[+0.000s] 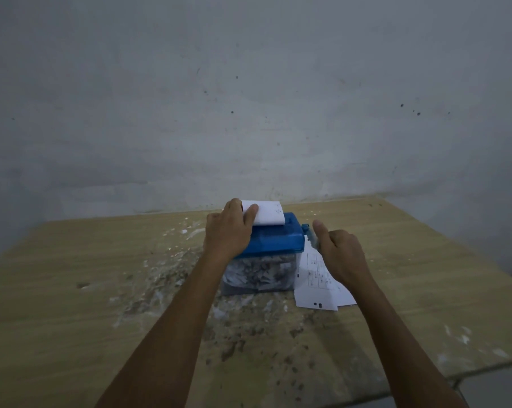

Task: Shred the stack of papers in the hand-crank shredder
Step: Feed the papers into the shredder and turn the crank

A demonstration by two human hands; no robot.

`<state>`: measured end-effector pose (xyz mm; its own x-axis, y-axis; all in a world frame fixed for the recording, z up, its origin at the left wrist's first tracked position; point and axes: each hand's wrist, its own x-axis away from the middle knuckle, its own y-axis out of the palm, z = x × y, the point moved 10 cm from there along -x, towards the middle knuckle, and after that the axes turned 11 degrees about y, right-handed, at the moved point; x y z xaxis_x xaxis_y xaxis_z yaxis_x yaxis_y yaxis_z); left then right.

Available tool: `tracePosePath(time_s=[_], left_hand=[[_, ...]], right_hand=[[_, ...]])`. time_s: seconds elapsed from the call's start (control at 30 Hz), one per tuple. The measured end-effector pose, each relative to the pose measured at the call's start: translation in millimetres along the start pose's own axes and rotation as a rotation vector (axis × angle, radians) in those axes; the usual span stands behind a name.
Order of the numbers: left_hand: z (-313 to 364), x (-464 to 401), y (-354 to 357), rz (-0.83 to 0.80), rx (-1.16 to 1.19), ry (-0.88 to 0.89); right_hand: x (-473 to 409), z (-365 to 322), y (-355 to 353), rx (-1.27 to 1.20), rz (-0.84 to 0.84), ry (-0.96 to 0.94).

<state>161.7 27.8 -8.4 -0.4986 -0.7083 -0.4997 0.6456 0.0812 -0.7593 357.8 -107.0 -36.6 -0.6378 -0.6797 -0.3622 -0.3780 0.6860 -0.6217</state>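
Observation:
A blue hand-crank shredder (pixel 278 241) stands on the wooden table (pixel 72 290), its clear bin (pixel 259 273) full of paper shreds. A white sheet (pixel 268 214) sticks up out of the top slot. My left hand (pixel 229 231) rests on the shredder's left side and pinches the sheet's left edge between thumb and fingers. My right hand (pixel 340 254) grips the crank handle (pixel 310 235) on the shredder's right side, thumb raised. A small stack of printed papers (pixel 316 285) lies on the table just right of the bin, partly under my right wrist.
Paper shreds and dust (pixel 166 278) litter the table left of and in front of the shredder. A grey wall (pixel 248 98) rises right behind the table. The table's near right corner (pixel 484 366) ends above a tiled floor.

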Motion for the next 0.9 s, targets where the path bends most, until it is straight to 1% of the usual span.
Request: tracePosePath(time_s=[0.1, 0.2, 0.3, 0.43, 0.67, 0.8, 0.9], left_hand=[[4.2, 1.8, -0.3, -0.009, -0.03, 0.009], [7.4, -0.9, 3.4, -0.021, -0.103, 0.061], [7.0, -2.9, 7.5, -0.042, -0.122, 0.077], [7.3, -0.8, 7.2, -0.069, -0.1, 0.074], [6.7, 0.6, 9.0, -0.099, -0.132, 0.105], [2.9, -1.6, 7.6, -0.081, -0.095, 0.106], [0.6, -2.0, 4.0, -0.029, -0.038, 0.111]], right_hand=[[5.9, -8.1, -9.1, 0.034, 0.054, -0.065], [8.5, -9.7, -9.3, 0.084, 0.098, -0.075], [8.4, -4.7, -4.5, 0.079, 0.095, -0.059], [7.9, -1.7, -1.0, 0.085, 0.074, -0.088], [5.9, 4.1, 3.6, 0.084, 0.051, -0.09], [5.8, 6.9, 6.1, 0.067, 0.055, -0.097], [6.5, 6.6, 4.8, 0.051, 0.063, -0.09]])
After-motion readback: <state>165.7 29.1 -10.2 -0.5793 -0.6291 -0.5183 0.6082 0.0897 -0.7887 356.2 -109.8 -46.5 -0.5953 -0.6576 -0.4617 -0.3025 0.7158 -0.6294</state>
